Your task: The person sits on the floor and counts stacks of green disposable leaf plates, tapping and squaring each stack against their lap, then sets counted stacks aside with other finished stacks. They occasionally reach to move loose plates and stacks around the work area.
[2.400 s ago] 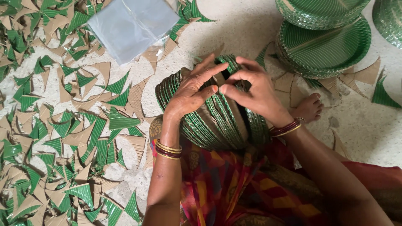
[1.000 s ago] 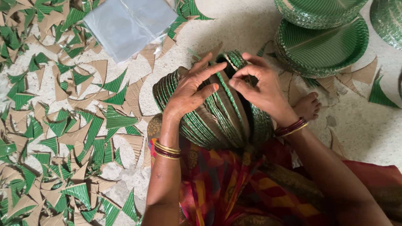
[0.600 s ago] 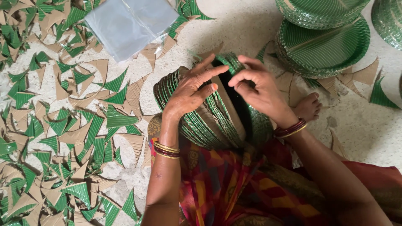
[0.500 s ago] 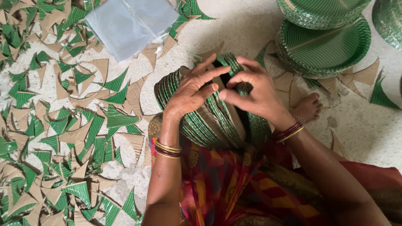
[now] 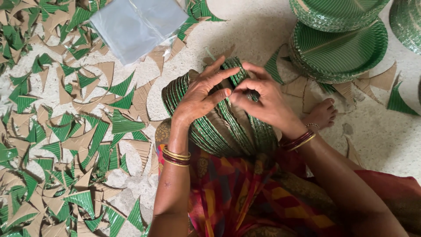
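Note:
A thick stack of green ribbed paper plates stands on edge in my lap, rims upward. My left hand lies flat across the left part of the stack, fingers spread along the rims. My right hand grips the rims on the right part, its fingertips pinching plate edges next to my left fingertips. Both wrists wear bangles. The lower part of the stack is hidden by my arms and patterned cloth.
Two piles of finished green plates lie on the floor at the upper right, another at the far right edge. Green and brown paper offcuts cover the floor on the left. A clear plastic bag lies at the top. My bare foot rests beside the stack.
My fingers shifted along the plate rims; a gap in the stack that my right hand had opened has closed, and both sets of fingertips now meet at the top.

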